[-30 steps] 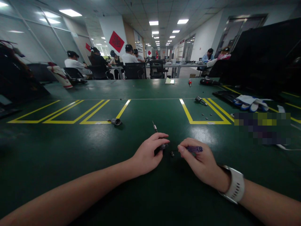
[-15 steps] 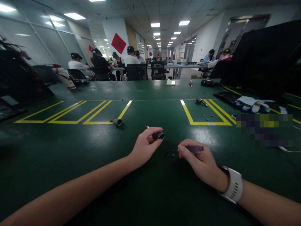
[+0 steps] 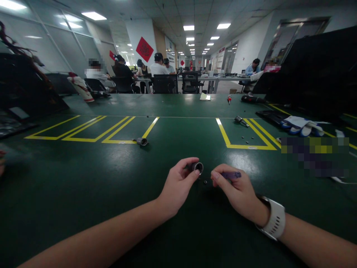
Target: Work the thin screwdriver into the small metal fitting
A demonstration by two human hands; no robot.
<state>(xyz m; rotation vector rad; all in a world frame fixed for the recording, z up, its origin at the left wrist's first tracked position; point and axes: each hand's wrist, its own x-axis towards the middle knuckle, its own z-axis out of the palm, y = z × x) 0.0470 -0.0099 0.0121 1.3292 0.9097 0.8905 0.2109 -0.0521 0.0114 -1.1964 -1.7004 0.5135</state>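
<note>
My left hand (image 3: 178, 186) is closed around a dark metal cup-shaped part (image 3: 198, 167), its round hollow opening turned toward my right hand. My right hand (image 3: 237, 190) pinches a screwdriver (image 3: 231, 175) by its purple translucent handle; the shaft hardly shows now. On the green table between the hands lies a small dark ring (image 3: 205, 182). A similar metal part with a thin stem (image 3: 142, 141) rests on its side, farther off to the left. Another such part (image 3: 241, 121) lies at the right yellow-taped area.
Several small dark rings (image 3: 243, 137) lie inside the right yellow tape outline (image 3: 251, 147). To the right are white-and-blue gloves (image 3: 302, 124), with a power drill (image 3: 252, 99) and a red-handled screwdriver (image 3: 229, 99) behind. Part of someone's hand (image 3: 1, 162) shows at the left edge. People sit beyond the table.
My left hand has moved slightly right and lower, with the metal part's opening closer to my right hand. The view has shifted a little. Part of another hand now shows at far left.
</note>
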